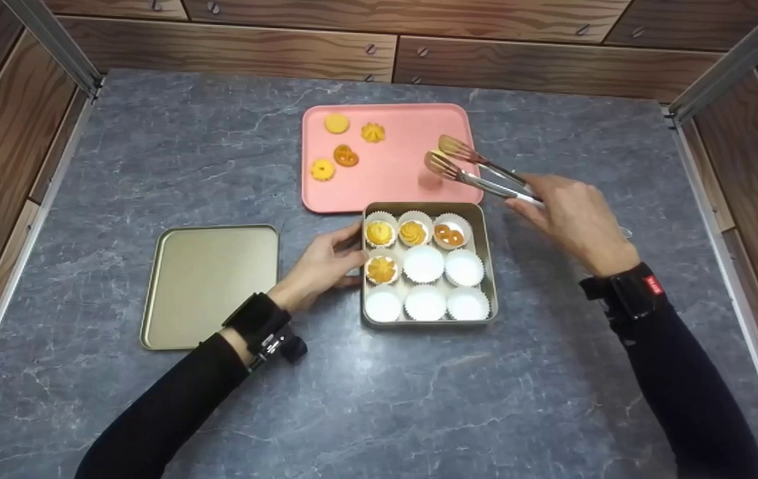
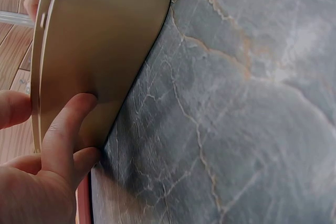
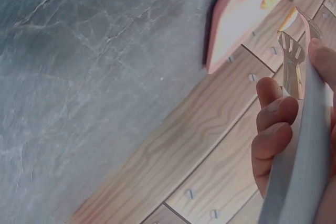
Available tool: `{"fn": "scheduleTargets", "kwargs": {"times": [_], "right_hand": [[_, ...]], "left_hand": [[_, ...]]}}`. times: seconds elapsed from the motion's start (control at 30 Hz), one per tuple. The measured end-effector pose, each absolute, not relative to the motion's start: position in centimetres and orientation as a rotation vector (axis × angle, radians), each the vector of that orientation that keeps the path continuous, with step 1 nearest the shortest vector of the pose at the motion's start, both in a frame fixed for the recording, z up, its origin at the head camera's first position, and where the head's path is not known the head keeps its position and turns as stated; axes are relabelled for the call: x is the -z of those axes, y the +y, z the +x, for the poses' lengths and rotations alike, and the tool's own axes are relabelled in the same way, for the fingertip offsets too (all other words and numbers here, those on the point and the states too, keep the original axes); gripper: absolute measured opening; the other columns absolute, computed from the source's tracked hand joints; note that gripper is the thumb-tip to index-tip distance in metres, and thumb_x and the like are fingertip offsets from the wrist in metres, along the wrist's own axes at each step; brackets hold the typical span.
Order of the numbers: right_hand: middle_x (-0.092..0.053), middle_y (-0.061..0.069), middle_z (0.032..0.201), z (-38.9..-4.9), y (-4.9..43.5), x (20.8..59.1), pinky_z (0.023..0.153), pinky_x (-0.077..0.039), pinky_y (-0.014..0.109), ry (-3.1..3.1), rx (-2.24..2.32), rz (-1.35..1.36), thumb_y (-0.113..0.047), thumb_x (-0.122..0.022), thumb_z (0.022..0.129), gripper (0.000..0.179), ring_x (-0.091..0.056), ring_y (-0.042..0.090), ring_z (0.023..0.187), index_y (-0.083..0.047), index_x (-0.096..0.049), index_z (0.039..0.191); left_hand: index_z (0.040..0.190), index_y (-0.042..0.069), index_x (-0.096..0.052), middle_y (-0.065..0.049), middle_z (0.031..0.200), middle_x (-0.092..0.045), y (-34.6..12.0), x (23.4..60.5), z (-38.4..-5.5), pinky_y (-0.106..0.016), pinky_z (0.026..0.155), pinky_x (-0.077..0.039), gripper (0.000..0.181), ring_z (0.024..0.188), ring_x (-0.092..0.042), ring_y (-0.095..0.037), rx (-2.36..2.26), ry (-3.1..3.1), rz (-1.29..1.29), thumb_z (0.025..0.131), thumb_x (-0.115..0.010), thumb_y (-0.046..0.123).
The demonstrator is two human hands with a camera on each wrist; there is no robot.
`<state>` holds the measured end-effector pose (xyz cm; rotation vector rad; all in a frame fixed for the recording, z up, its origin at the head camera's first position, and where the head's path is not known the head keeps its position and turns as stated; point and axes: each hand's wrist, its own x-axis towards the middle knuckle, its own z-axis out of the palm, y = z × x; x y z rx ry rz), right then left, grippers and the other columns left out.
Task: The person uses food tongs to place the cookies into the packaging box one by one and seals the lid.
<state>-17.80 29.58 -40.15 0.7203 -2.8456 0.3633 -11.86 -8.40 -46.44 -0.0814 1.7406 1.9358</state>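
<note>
Head view: two hands at work between a pink tray and a tin of paper cups

On a grey marbled desk (image 1: 319,399), one square tin (image 1: 429,323) sits just in front of one pink tray (image 1: 405,173). That closeness probably keeps the reach between them short.

The left hand (image 1: 320,269) lies along the tin's left side. Its grip is loose: fingers spread apart, tips against the outer wall and rim, most likely to steady the tin.

The right hand (image 1: 578,213) has its grip clamped on one pair of tongs (image 1: 492,188). They are held low on the handles, so the slotted heads reach over the tray's right part. Between those heads shows one yellow piece (image 1: 440,154), probably a cookie; its shape is hard to tell.

The tin holds nine white paper cups (image 1: 424,264), three rows of three. Four are filled: along the far row, left to right, a round yellow cookie (image 1: 380,233), a swirled cookie (image 1: 412,233) and a small pretzel (image 1: 448,235); below the first, a flower cookie (image 1: 381,269). Five are empty.

Four cookies lie loose on the tray's left part: a plain disc (image 1: 337,124), a star cookie (image 1: 373,133), a darker pretzel (image 1: 346,156) and a scalloped ring (image 1: 323,169).

One flat gold lid (image 1: 215,289) lies to the left, apart from the tin, presumably set there to leave the cups uncovered.
</note>
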Motion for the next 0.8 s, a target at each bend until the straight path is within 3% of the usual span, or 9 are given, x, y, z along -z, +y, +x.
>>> {"fn": "scheduleTargets", "kwargs": {"times": [0.57,0.8], "right_hand": [[-0.07,0.011,0.083,-13.4,29.9,39.3,0.047,-0.055,0.041,-2.739,-0.385,0.813,-0.03,-0.077,0.095,0.04,-0.059,0.022,0.06,-0.001,-0.07,0.123],[-0.073,0.014,0.089,-11.7,30.2,39.5,0.048,-0.059,0.042,-2.716,-0.38,0.862,-0.026,-0.079,0.093,0.04,-0.064,0.024,0.062,0.0,-0.07,0.122]], "left_hand": [[0.164,0.008,-0.023,-0.02,0.164,-0.035,-8.4,46.4,-11.8,-0.04,0.094,-0.063,0.074,0.129,-0.06,-0.032,-1.928,1.747,-0.065,0.101,-0.062,0.002],[0.164,0.009,-0.024,-0.018,0.164,-0.034,-8.4,46.3,-11.8,-0.038,0.093,-0.063,0.074,0.123,-0.064,-0.029,-1.915,1.76,-0.086,0.1,-0.063,0.003]]}}
